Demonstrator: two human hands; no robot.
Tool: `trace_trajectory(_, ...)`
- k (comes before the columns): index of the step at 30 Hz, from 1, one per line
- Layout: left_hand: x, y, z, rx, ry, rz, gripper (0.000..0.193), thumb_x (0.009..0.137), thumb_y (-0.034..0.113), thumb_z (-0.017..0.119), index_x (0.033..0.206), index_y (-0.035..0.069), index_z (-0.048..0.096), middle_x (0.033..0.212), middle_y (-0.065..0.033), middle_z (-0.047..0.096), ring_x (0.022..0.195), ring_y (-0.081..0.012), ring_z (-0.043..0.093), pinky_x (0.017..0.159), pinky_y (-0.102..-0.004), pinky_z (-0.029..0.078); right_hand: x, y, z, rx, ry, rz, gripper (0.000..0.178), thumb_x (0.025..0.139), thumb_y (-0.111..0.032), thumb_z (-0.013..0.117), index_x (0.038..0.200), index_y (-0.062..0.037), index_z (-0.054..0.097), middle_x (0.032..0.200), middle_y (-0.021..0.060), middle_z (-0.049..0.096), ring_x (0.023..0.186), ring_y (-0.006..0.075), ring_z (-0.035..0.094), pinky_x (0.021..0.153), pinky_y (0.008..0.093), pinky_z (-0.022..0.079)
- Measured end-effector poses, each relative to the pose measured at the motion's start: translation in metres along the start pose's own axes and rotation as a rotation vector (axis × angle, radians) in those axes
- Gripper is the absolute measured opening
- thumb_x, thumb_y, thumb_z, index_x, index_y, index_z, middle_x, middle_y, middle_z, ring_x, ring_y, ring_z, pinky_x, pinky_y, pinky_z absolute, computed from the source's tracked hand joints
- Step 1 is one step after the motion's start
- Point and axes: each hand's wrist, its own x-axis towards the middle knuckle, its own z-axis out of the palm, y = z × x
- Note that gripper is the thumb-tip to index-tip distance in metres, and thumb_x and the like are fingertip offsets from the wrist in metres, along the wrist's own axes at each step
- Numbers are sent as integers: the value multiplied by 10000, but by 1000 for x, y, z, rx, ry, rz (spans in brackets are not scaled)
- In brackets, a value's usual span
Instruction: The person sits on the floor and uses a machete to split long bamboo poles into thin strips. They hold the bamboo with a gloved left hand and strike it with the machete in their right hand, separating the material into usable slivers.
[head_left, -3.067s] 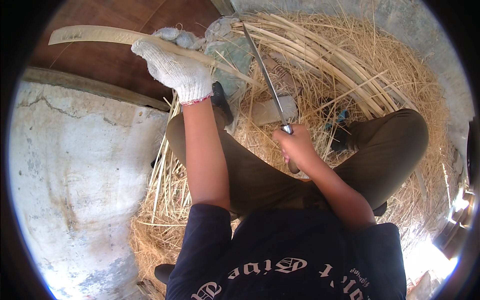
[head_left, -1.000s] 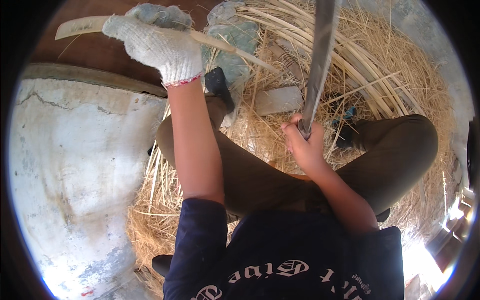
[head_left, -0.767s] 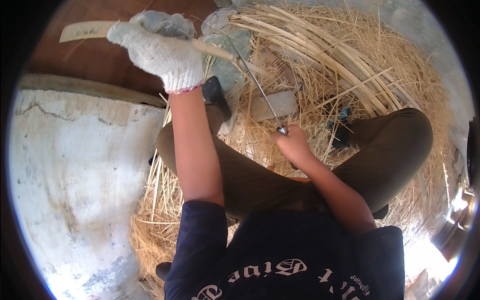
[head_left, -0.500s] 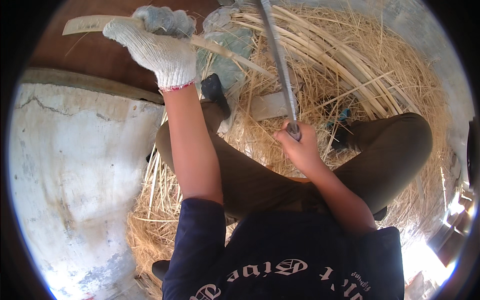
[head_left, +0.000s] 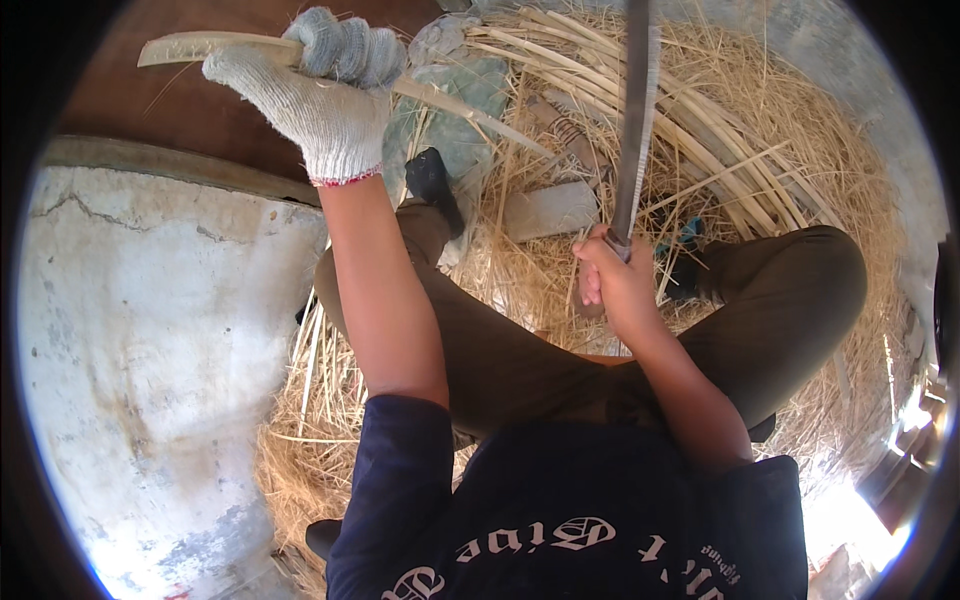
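Note:
My left hand [head_left: 320, 95], in a white knitted glove, is closed round a pale bamboo strip [head_left: 455, 101]. One end of the strip sticks out past the thumb at the far left; the other slants down to the right over the shavings. Bare and closed, my right hand [head_left: 615, 275] grips the handle of a long knife [head_left: 637, 120]. Its blade points away from me, upright in the view, and stands apart from the strip. A grey rectangular block [head_left: 552, 211] lies on the shavings left of the knife.
Thin shavings [head_left: 820, 180] cover the floor around my bent legs [head_left: 760, 310]. A bundle of long bamboo strips [head_left: 690, 120] lies at the far right. A greenish plastic bag [head_left: 450, 120] is near my left foot. A cracked pale wall [head_left: 160, 330] stands at the left.
The knife has swung to the right, away from the strip, and my right hand has shifted slightly right with it. My left hand still holds the strip in nearly the same place.

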Motion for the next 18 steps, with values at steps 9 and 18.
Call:
trace_trajectory(9,-6,2,10,66,80,-13,881,534,1061,499,531,209,277,516,63,190,477,-136,162,497,-318,143,5,33,-6,-487,-25,280,239,900,-63,643,702,-59,508,511,19,484,365,118,433,366,302,345)
trace_trajectory(18,3,1,-7,20,9,-9,887,530,1063,500,552,203,283,539,63,180,495,-133,149,528,-321,148,-5,41,-1,-300,12,-93,294,872,-150,670,630,-49,537,523,-5,458,494,93,475,483,305,349)
